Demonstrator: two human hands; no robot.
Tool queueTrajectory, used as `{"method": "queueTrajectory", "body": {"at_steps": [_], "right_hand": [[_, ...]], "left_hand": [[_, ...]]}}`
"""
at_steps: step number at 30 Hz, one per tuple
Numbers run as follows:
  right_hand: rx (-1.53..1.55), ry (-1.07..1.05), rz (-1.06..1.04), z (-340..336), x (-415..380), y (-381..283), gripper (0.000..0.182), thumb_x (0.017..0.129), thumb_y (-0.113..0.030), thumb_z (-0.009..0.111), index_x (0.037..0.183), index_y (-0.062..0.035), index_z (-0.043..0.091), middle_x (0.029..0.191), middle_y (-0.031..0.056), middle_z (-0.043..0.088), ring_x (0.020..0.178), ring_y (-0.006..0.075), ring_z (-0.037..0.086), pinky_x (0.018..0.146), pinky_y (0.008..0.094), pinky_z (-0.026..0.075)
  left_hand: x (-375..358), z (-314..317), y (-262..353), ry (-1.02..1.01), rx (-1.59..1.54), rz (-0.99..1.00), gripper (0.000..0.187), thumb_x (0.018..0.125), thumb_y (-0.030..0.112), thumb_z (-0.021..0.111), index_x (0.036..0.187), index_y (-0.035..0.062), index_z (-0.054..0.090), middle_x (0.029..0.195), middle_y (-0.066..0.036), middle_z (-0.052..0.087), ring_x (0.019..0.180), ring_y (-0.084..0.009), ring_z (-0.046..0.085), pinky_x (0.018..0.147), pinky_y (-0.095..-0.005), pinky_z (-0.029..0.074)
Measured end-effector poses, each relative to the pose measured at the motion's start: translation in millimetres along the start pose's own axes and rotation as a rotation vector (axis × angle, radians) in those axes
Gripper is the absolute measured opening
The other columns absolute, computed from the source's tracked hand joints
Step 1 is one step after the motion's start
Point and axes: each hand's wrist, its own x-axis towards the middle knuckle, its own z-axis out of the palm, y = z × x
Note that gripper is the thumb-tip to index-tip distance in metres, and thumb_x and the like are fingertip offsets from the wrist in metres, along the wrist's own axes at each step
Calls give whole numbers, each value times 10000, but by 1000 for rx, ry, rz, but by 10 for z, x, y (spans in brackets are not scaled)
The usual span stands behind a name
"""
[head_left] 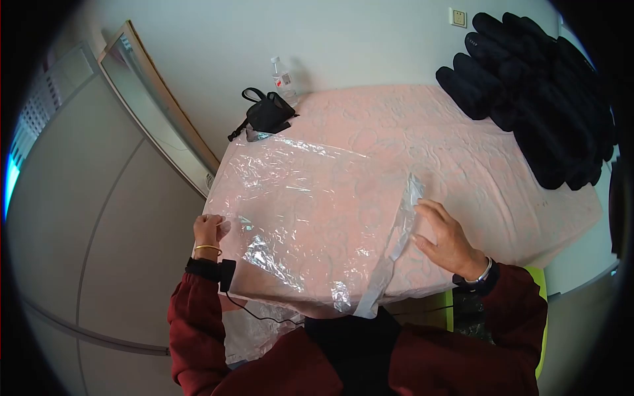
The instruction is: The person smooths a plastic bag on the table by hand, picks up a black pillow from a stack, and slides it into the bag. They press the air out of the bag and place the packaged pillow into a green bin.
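A large clear plastic sheet [271, 261], shiny and wrinkled, lies spread over the pink patterned tablecloth [462, 218]. At its left edge my left hand [208, 231] is closed in a pinch on the plastic film. Along the right side of the sheet runs a whitish, folded plastic strip [399, 241], reaching from mid-table down past the front edge. My right hand [450, 243] is beside this strip, fingers and thumb apart, with the fingertips right at its upper part.
A black strapped bag [267, 113] and a clear bottle [284, 82] stand at the back left. Dark padded items [528, 92] are piled at the back right. A framed mirror [158, 112] leans on the left. More crumpled plastic [254, 333] hangs below the front edge.
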Motion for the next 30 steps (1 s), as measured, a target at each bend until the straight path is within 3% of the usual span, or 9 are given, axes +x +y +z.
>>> {"method": "queueTrajectory", "body": {"at_steps": [3,5,7,12,15,20,24,27,30], "right_hand": [[-44,-90,-71,54,-59,-393,588,798,-108,767,1316,7,515,1354,221,505,1212,373,554,999,428,479],[-98,-242,-258,137,-153,-595,623,789,-186,789,1322,-12,518,1372,238,481,1283,401,488,1055,469,428],[-129,-277,-264,234,-269,-627,602,800,-178,769,1322,-9,520,1373,243,476,1301,407,466,1068,482,411],[-231,-351,-249,372,-433,-366,521,830,-100,669,1319,15,529,1377,250,467,1344,419,413,1099,520,367],[-324,-317,-211,224,-475,-251,496,829,-45,618,1312,32,533,1379,244,469,1339,416,418,1102,522,360],[-505,-258,-159,60,-527,-97,474,819,6,573,1288,63,538,1376,235,476,1307,407,449,1105,510,351],[-476,-290,-76,14,-572,-108,461,822,7,567,1275,89,534,1370,239,479,1299,409,457,1110,497,347],[-415,-291,-25,-74,-609,-175,471,822,6,566,1281,106,523,1371,248,477,1305,414,452,1119,495,340],[-331,-263,-3,-109,-582,-232,497,820,3,568,1298,121,505,1378,262,471,1321,422,439,1132,499,329]], "left_hand": [[-184,19,-128,-47,-165,-21,76,888,23,600,936,7,543,843,-124,657,678,-226,685,541,-318,572],[-156,-119,-336,-112,-174,-43,91,894,33,603,954,10,539,861,-123,657,693,-217,679,556,-315,565],[-147,-203,-441,-229,-183,-80,120,906,51,610,991,17,532,896,-120,657,724,-199,666,585,-310,552],[-771,-77,-181,-216,-262,-205,246,901,87,656,1090,20,513,872,-105,663,681,-158,625,561,-283,497],[-907,-267,-228,-146,27,17,372,881,90,697,1182,22,489,853,-91,669,681,-139,614,558,-274,478],[-1196,-296,-265,-121,180,126,448,846,49,721,1231,21,493,803,-78,670,682,-126,618,605,-260,494],[-1352,-292,-214,-41,662,240,529,809,0,719,1282,25,484,960,-138,676,830,-214,655,739,-328,532],[-1369,-422,-296,131,1152,933,543,782,-19,713,1286,27,518,1199,-189,609,1060,-330,613,887,-417,511],[-1558,-180,-223,54,1103,1009,515,778,-19,714,1263,21,548,1305,-192,542,1177,-378,542,960,-458,478]]}}
